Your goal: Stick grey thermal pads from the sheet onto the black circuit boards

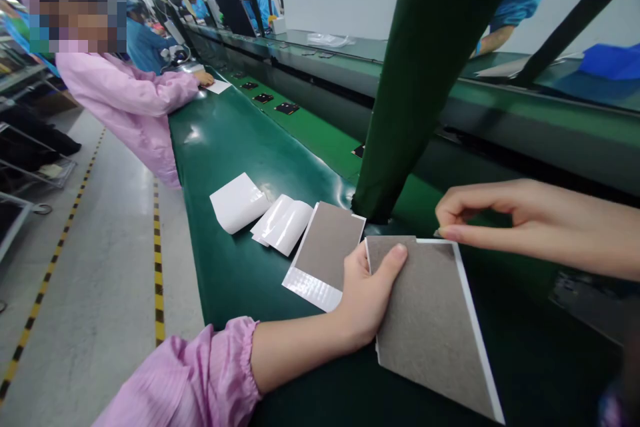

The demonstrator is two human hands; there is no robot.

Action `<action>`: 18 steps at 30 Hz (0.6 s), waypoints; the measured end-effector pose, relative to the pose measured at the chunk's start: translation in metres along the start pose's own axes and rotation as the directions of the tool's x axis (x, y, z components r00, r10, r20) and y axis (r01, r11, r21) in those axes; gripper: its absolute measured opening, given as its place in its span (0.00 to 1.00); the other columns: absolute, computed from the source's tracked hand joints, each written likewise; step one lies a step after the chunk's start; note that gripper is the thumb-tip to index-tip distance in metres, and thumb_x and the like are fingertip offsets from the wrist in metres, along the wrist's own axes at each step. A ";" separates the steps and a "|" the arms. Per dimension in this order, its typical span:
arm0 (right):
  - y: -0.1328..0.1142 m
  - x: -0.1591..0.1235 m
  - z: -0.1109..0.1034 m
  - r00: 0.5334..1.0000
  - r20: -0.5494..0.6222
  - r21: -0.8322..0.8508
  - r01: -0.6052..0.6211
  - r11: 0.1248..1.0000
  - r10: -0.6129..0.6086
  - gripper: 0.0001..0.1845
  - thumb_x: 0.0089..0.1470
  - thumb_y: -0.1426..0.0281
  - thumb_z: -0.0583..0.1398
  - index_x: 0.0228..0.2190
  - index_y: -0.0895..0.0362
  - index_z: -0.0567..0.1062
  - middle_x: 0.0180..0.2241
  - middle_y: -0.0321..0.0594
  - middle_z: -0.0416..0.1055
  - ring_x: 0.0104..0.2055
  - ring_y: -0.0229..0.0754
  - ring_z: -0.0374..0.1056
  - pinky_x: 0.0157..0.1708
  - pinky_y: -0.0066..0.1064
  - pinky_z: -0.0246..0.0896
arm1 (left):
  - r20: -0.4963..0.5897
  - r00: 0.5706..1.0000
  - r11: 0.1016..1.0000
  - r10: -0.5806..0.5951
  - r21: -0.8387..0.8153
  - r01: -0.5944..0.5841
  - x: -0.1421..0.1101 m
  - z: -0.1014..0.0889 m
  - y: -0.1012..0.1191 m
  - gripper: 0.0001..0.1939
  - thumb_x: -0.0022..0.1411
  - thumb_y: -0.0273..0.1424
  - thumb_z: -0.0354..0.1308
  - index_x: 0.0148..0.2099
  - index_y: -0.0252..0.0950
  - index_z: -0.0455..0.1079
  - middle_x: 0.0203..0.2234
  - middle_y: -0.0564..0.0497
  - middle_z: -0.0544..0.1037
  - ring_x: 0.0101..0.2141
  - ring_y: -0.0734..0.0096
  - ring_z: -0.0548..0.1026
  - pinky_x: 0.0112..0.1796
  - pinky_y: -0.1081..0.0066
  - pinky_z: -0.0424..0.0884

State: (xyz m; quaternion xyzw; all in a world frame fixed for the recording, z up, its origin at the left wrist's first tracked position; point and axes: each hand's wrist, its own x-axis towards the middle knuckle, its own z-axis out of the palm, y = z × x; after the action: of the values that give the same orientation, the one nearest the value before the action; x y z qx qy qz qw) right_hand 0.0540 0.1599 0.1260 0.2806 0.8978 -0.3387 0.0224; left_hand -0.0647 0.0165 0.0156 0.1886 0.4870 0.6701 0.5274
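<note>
My left hand [367, 294] grips the left edge of a grey sheet with a white border [433, 324], its thumb pressed flat on the grey face near the top. The sheet is tilted above the green bench. Just off its upper right corner, the thumb and forefinger of my right hand [500, 217] are pinched together. A tiny pale bit shows at those fingertips, too small to name. Partly behind my left hand lies another grey sheet on white backing [330, 244], with a glossy strip along its lower edge.
Curled white glossy sheets [287, 224] and a folded white sheet [240, 202] lie on the green bench top [220, 140]. A thick green post [425, 80] rises close by. Small black parts [287, 108] line the green belt. A co-worker in pink [120, 87] handles a white sheet.
</note>
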 end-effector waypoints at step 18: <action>0.114 0.095 0.025 0.816 -0.478 0.142 -0.292 0.946 0.324 0.16 0.56 0.59 0.56 0.34 0.58 0.76 0.46 0.49 0.71 0.49 0.51 0.65 0.48 0.37 0.59 | 0.291 0.946 0.960 -0.145 0.274 0.063 -0.011 0.002 -0.015 0.17 0.53 0.42 0.64 0.30 0.33 0.65 0.24 0.54 0.69 0.26 0.76 0.66 0.29 0.75 0.62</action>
State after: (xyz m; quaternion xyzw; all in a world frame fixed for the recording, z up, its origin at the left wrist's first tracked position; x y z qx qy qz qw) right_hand 0.0292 0.2604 0.0170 0.4999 0.8049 -0.2751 -0.1630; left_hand -0.0509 0.0073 0.0071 0.3325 0.4918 0.5336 0.6023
